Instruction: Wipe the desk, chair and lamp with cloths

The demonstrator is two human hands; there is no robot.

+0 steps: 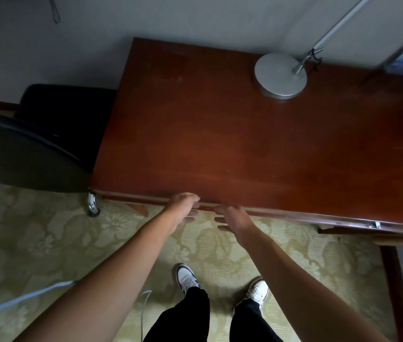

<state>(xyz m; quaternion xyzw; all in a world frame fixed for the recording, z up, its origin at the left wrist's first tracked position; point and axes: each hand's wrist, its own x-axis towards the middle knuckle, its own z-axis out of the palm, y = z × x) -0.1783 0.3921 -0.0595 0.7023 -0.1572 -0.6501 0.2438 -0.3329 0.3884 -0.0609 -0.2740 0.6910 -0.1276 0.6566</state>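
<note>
Both hands at the front edge of the reddish wooden desk (232, 134), left hand (183, 208) and right hand (232, 218) blurred, fingers loosely spread and holding nothing, silver lamp base (280, 75) at the far right with its arm cut off, black chair (30, 154) just left, patterned carpet (47, 243) below.

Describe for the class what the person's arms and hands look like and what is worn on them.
Both arms are bare from the bottom of the frame to the wrist: no sleeves show. The left hand and right hand wear no gloves, and no watch, band or ring is visible. The fingers are slightly blurred.
</note>
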